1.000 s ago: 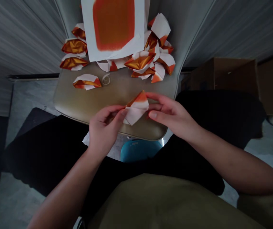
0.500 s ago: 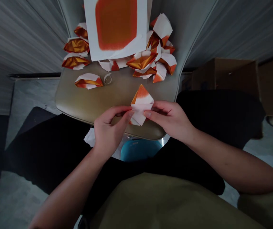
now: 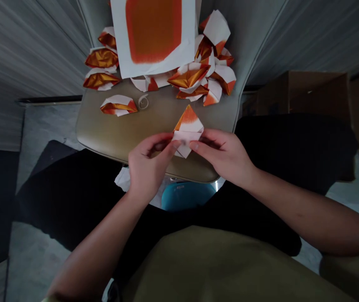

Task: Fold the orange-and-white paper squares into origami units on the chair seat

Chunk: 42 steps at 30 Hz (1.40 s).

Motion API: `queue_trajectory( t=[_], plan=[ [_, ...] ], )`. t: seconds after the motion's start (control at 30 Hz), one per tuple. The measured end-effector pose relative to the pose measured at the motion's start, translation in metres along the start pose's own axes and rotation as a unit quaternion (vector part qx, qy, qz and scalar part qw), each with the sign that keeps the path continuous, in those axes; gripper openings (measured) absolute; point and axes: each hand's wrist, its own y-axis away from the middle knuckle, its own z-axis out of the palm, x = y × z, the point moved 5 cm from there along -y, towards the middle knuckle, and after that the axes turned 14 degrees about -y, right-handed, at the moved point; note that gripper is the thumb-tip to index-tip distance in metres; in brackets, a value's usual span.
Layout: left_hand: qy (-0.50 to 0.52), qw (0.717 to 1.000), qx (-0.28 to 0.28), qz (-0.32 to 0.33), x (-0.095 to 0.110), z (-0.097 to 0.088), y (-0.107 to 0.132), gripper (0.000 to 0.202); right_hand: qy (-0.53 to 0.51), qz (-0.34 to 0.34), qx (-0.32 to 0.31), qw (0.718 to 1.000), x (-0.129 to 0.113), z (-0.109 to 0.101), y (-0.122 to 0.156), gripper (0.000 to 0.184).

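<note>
A partly folded sheet of joss paper (image 3: 188,126), white with an orange and gold pointed top, is held above the front of the chair seat. My left hand (image 3: 149,161) pinches its left edge between thumb and fingers. On the opposite edge, my right hand (image 3: 228,153) grips it the same way, thumb in front. The fingertips behind the paper are hidden. Beyond the hands, a folded paper ingot (image 3: 119,105) lies alone on the seat, beside a thin pale curled band (image 3: 143,101).
The padded chair seat (image 3: 104,134) holds a stack of flat orange-centred sheets (image 3: 154,69) at its back. Several folded ingots are heaped to the right (image 3: 189,77) and left (image 3: 102,58) of it. A blue object (image 3: 187,196) shows below the seat; a cardboard box (image 3: 319,94) stands at right.
Both thumbs have come a little higher, and the lower part of the paper looks shorter. The whole view has shifted slightly.
</note>
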Motion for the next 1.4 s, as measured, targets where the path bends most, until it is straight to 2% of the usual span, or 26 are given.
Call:
queue_trajectory(
  t=[0.17, 0.43, 0.57, 0.8, 0.93, 1.13, 1.2, 1.27, 1.4],
  plan=[
    [0.064, 0.996, -0.058, -0.018, -0.005, 0.007, -0.004, 0.035, 0.056, -0.023, 0.004, 0.998, -0.002, 0.001, 0.003, 0.023],
    [0.094, 0.990, -0.098, -0.042, -0.011, 0.012, -0.006, 0.036, 0.074, -0.028, 0.005, 0.997, -0.002, 0.003, 0.004, 0.022],
    [0.091, 0.991, -0.089, -0.041, -0.010, 0.012, -0.004, 0.031, 0.048, -0.017, 0.009, 0.999, -0.002, 0.003, 0.004, 0.019],
    [0.013, 0.998, -0.063, -0.015, 0.000, 0.010, -0.001, 0.018, 0.027, -0.010, 0.067, 0.997, -0.002, -0.004, 0.003, 0.033],
    [0.020, 0.998, -0.050, -0.023, 0.003, 0.009, -0.001, 0.016, 0.022, 0.017, 0.083, 0.996, 0.002, -0.006, 0.002, 0.032],
    [0.048, 0.998, -0.010, -0.027, 0.001, 0.009, 0.001, 0.016, -0.001, 0.042, 0.076, 0.996, 0.004, -0.006, 0.000, 0.035],
    [0.074, 0.997, -0.004, -0.026, -0.002, 0.011, -0.001, 0.022, -0.014, 0.039, 0.069, 0.997, 0.005, -0.005, 0.000, 0.035],
    [0.085, 0.996, -0.020, -0.025, -0.006, 0.013, -0.003, 0.029, -0.023, 0.035, 0.064, 0.997, 0.005, -0.005, 0.000, 0.034],
    [0.066, 0.994, -0.084, -0.037, -0.013, 0.016, -0.009, 0.027, 0.012, 0.033, 0.070, 0.997, 0.000, -0.009, -0.004, 0.035]
  ],
)
